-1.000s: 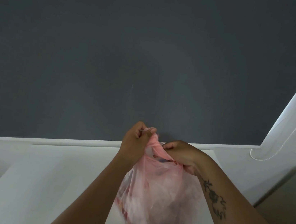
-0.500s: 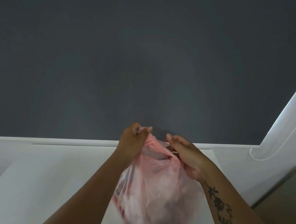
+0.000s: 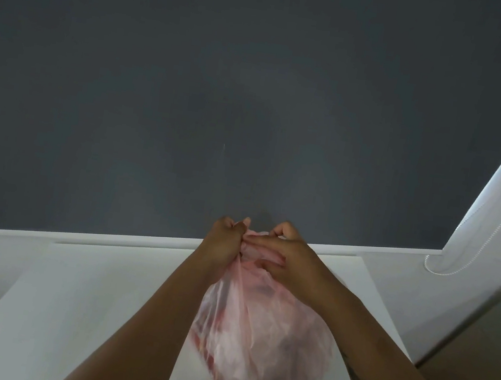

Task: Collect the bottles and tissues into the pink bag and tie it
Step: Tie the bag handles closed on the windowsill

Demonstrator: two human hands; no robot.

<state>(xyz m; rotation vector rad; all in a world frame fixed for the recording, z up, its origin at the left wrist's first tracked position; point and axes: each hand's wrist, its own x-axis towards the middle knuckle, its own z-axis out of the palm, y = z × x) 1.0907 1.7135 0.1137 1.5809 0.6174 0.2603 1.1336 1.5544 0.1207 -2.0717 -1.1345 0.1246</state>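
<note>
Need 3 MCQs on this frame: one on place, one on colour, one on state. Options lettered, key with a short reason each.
1. Where is the pink bag?
A. On the white table, near its far right part
B. On the floor
C. Hanging from the blind cord

2. What colour is the wall behind the table?
A. Bright yellow
B. Dark grey
C. Red

3. What are the hands doing?
A. Both lie flat on the table
B. One holds a bottle over the bag
C. The left hand and the right hand both grip the gathered top of the bag

Answers:
1 A: the bag's rounded bottom rests on the white tabletop.
2 B: a dark grey surface fills the view above the white trim.
3 C: both sets of fingers pinch the bunched pink plastic at the bag's neck.
</note>
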